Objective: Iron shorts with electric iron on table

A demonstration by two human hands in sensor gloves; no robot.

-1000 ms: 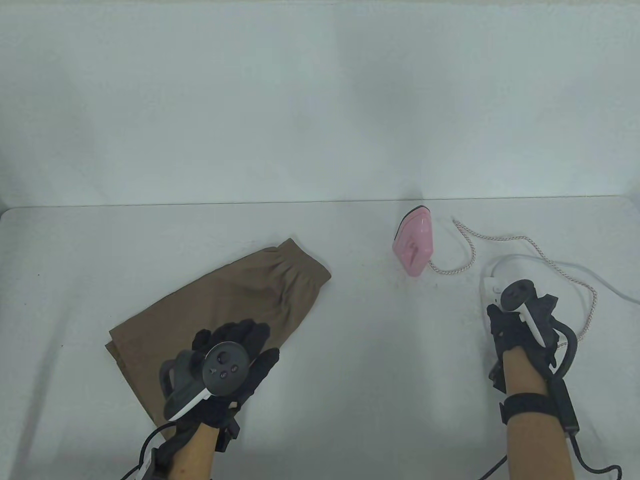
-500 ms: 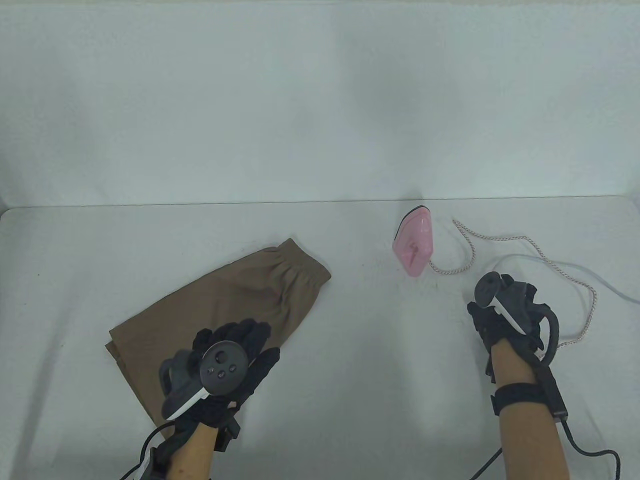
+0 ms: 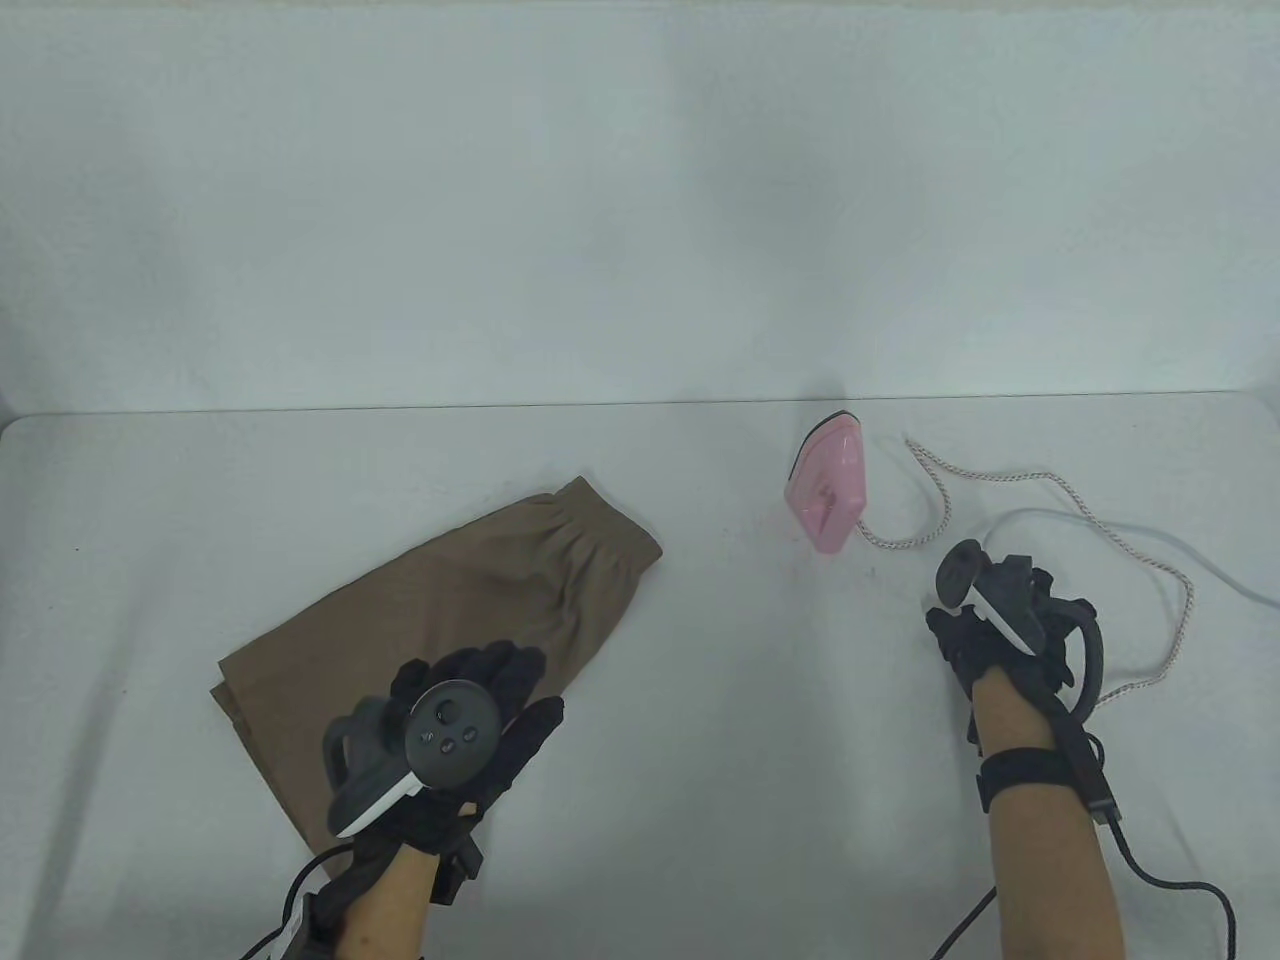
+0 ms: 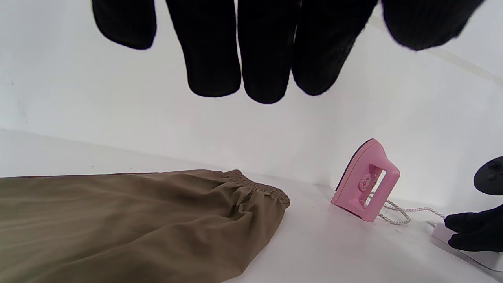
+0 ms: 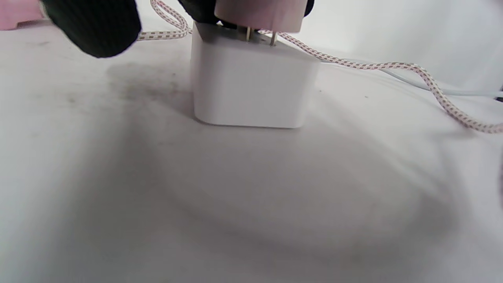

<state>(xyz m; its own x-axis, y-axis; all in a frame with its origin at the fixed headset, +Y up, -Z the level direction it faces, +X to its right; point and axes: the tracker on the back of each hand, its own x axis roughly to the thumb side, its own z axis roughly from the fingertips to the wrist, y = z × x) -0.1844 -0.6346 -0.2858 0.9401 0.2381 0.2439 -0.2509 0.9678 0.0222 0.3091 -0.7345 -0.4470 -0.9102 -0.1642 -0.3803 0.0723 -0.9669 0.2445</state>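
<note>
The brown shorts lie flat on the white table at the left, and also show in the left wrist view. My left hand is over their near part with its fingers stretched out and holding nothing. The pink iron stands on its heel at the back right, untouched. My right hand grips the iron's pink plug. The plug's prongs sit partly in a white socket block.
The iron's braided cord loops across the table to the right of the iron and past the socket block. A white cable runs off to the right edge. The white wall meets the table just behind the iron.
My right hand has moved left and a little farther back, and now covers the white socket block. My left hand has stayed over the shorts. The iron has not moved.
</note>
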